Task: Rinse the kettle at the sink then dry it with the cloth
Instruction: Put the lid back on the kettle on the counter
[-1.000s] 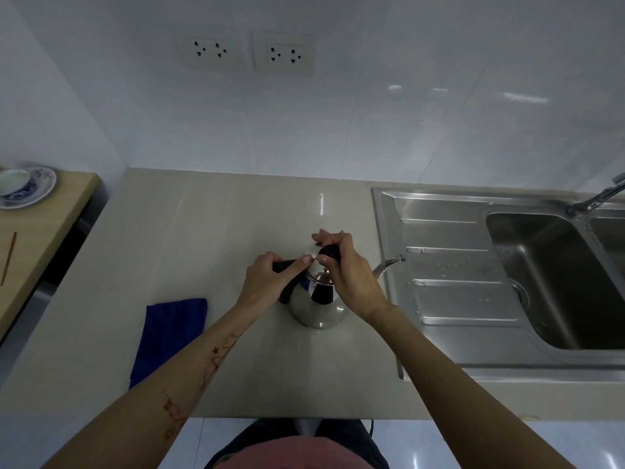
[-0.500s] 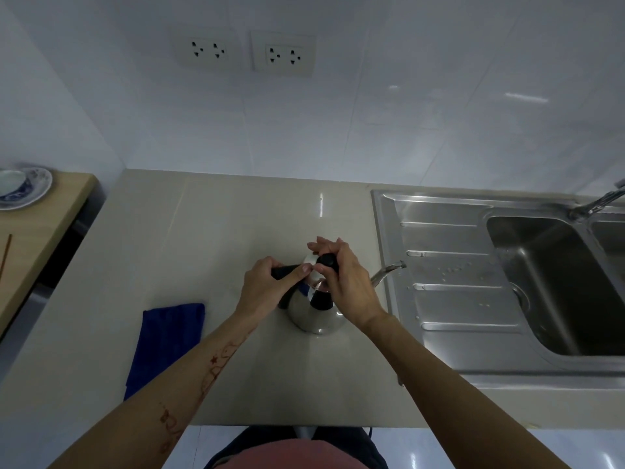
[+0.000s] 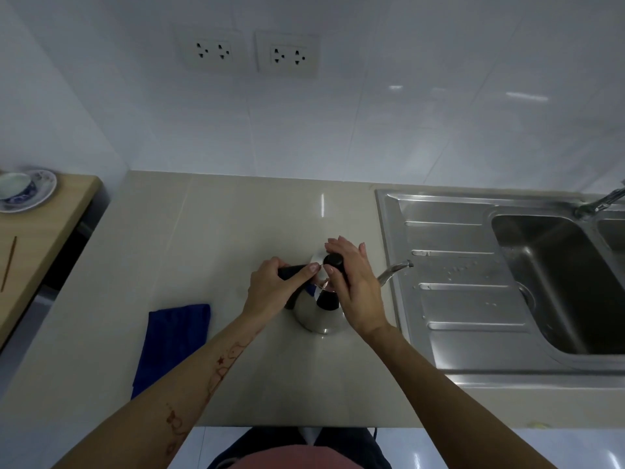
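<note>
A shiny steel kettle (image 3: 316,318) with a thin curved spout (image 3: 394,269) stands on the beige counter, just left of the sink unit. My left hand (image 3: 275,287) grips its black handle (image 3: 291,270). My right hand (image 3: 355,286) pinches the black lid knob (image 3: 334,262) with thumb and fingers, and the lid looks slightly raised. A folded blue cloth (image 3: 174,340) lies flat on the counter to the left of the kettle. The steel sink basin (image 3: 558,282) is at the right, with the tap (image 3: 600,203) above its far edge.
A ribbed steel drainboard (image 3: 453,282) with a few water drops lies between kettle and basin. A wooden table (image 3: 37,238) at the left holds a cup on a blue-patterned saucer (image 3: 25,189) and a thin stick (image 3: 8,262). Two wall sockets (image 3: 248,55) sit above.
My right hand has shifted on the lid knob, its fingers now straighter, and the lid has lifted a little. The left hand keeps its grip on the handle; the kettle stays put.
</note>
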Demonstrator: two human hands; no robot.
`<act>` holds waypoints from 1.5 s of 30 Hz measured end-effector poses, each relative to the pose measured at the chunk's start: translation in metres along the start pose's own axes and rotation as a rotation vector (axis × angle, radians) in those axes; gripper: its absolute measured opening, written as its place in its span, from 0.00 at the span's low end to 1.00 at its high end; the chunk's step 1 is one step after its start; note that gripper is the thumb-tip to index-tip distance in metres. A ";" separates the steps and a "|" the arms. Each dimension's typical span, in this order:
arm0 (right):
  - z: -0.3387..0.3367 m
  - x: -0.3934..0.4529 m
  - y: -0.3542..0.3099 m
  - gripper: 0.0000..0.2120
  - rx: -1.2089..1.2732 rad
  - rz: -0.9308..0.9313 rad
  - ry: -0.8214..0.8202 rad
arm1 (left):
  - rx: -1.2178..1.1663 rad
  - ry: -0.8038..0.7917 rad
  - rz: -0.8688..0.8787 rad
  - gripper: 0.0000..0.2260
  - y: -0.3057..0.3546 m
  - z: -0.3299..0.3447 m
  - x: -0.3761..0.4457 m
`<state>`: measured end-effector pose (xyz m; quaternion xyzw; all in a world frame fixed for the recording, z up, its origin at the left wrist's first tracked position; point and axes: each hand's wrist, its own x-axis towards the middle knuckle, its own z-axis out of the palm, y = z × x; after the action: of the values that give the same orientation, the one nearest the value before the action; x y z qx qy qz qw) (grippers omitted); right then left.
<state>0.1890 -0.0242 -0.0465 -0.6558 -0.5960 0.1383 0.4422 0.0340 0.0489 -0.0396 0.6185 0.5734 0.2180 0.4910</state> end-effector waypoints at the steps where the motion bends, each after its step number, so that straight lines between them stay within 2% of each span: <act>1: 0.001 0.001 0.001 0.23 0.003 0.003 0.006 | 0.000 0.002 -0.003 0.27 -0.001 0.001 0.001; 10: 0.003 0.001 -0.003 0.14 0.107 0.040 -0.006 | -0.027 -0.010 0.016 0.35 -0.001 0.002 0.000; 18: 0.000 0.002 -0.008 0.16 0.100 0.062 -0.031 | -0.037 -0.021 0.011 0.36 -0.003 0.001 0.001; 23: 0.005 0.003 -0.003 0.16 0.026 0.093 0.031 | -0.027 -0.003 0.024 0.30 -0.005 0.004 0.003; 26: 0.008 0.003 -0.001 0.15 0.050 0.095 0.043 | -0.026 -0.005 0.012 0.30 -0.006 0.004 0.004; 29: 0.010 0.001 -0.003 0.14 0.108 0.112 0.036 | -0.025 0.015 0.023 0.32 -0.006 0.004 0.002; 33: 0.010 0.001 -0.006 0.15 0.106 0.132 0.011 | -0.002 0.017 0.034 0.26 -0.004 0.005 0.000; 38: 0.006 -0.002 -0.010 0.15 0.105 0.166 -0.014 | 0.041 0.039 0.021 0.26 -0.004 0.004 -0.002; 43: -0.003 -0.003 -0.018 0.23 0.073 0.141 -0.077 | 0.064 0.039 0.060 0.29 -0.009 -0.001 -0.002; 45: -0.005 -0.004 -0.028 0.24 0.102 0.093 -0.020 | -0.009 0.068 0.085 0.24 -0.015 -0.007 -0.011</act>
<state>0.1729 -0.0324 -0.0238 -0.6581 -0.5613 0.1953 0.4622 0.0180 0.0393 -0.0466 0.6324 0.5619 0.2620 0.4645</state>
